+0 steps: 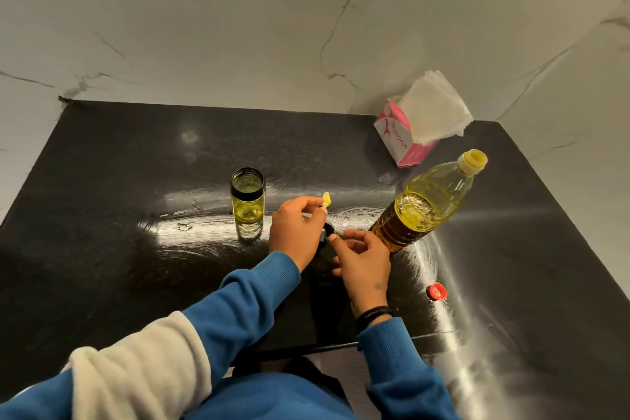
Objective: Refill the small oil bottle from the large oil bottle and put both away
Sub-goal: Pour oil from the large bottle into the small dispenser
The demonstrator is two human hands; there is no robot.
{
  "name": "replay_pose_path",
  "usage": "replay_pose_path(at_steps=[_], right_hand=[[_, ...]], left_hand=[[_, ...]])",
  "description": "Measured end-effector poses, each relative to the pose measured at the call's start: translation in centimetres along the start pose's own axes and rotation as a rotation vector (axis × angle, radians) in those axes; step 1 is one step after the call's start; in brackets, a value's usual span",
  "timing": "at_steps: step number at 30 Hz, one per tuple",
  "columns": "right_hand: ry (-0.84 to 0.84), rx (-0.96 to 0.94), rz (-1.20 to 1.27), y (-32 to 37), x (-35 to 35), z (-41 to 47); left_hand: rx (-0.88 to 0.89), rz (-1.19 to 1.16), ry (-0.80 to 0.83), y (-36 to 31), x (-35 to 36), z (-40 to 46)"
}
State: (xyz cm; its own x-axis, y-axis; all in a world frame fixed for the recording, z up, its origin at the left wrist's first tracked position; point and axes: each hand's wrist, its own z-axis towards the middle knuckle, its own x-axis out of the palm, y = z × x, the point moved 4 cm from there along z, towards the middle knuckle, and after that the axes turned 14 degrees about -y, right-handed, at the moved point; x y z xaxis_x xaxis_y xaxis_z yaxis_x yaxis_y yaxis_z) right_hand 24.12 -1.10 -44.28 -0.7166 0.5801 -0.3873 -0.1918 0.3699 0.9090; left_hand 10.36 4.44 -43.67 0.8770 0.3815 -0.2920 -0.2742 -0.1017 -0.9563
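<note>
The small oil bottle [248, 197] stands open and upright on the black counter [119, 181], partly filled with yellow oil. To its right the large oil bottle [426, 204] stands with its yellow neck uncapped. Its red cap [436, 291] lies on the counter near the front right. Between the two bottles, my left hand [296, 232] pinches a small yellow piece [326, 199] in its fingertips and also holds a black lid [326, 232]. My right hand [364, 262] has its fingertips on that same black lid, which is mostly hidden by both hands.
A pink tissue box [402, 140] with white tissues sticking out stands at the back right against the marble wall [306, 27]. Shiny oily smears cover the counter around the bottles. The counter's front edge runs just below my wrists.
</note>
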Motion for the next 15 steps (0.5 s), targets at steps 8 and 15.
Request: replay_pose_path(at_steps=[8, 15], right_hand=[[-0.156, -0.002, 0.056, 0.2, -6.0, 3.2], [-0.36, -0.17, 0.055, 0.7, -9.7, 5.5]], left_hand=[[0.135, -0.179, 0.245, -8.2, 5.1, -2.6], [0.137, -0.084, 0.503, -11.2, 10.1, -3.4]])
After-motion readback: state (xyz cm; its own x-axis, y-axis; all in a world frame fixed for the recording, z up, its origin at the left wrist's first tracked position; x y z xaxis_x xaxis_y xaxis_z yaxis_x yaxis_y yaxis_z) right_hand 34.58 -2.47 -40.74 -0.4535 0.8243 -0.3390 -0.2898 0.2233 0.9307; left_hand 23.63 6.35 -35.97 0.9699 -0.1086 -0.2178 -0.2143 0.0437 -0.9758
